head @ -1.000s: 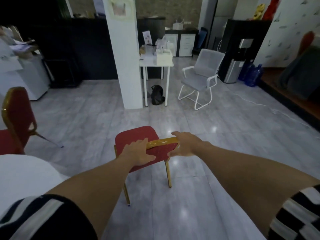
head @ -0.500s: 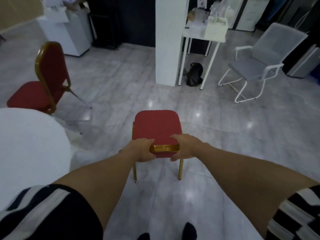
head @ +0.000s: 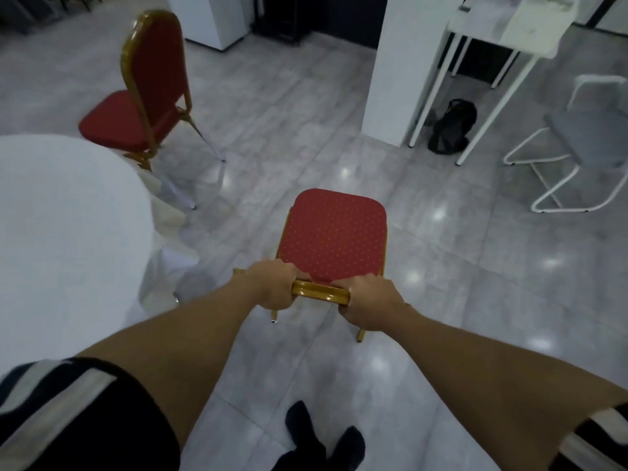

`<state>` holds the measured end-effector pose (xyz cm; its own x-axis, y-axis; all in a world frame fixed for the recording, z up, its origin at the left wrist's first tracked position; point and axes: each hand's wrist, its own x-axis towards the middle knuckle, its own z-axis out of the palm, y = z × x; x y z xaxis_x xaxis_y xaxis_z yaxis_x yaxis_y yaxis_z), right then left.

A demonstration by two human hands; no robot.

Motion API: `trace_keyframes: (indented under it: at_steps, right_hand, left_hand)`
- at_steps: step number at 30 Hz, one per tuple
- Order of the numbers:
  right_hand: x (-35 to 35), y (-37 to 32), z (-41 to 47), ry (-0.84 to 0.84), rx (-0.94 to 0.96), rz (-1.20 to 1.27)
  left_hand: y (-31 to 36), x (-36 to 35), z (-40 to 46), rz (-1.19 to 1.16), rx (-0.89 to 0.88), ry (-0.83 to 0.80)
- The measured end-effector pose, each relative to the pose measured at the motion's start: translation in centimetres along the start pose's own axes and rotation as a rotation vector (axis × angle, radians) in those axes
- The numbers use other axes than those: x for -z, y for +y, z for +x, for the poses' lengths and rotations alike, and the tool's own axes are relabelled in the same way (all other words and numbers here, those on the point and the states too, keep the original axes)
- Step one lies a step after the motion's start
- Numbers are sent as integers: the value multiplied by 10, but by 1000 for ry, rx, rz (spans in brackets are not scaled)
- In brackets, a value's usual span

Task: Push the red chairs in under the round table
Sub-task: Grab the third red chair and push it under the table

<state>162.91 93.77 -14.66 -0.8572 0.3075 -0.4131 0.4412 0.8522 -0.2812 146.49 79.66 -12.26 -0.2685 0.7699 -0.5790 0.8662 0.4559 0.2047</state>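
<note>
On chair back (head: 320, 291): both hands' grip

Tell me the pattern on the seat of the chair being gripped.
The seat is red with small, evenly spaced pale dots, clearest in the head view.

Person, seen from own head camera. Left hand (head: 275, 287) and right hand (head: 368, 305): bare, no rings, watch or gloves visible. Forearms behind the hands: bare. Short sleeves (head: 78, 416) nearest the camera, behind both forearms: dark fabric with broad pale stripes. Feet (head: 319, 440) below and between the hands: dark socks or shoes, which one unclear.
</note>
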Motion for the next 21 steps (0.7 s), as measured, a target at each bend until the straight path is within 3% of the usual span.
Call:
trace_keyframes:
  at_steps: [11,21]
  right_hand:
    - [-4,12,6,-48,62,-68]
    - [16,59,8,-107,339,-225]
  left_hand:
    - [16,-7,-14,-70,88,31]
    - [87,-40,-28,-274,391,157]
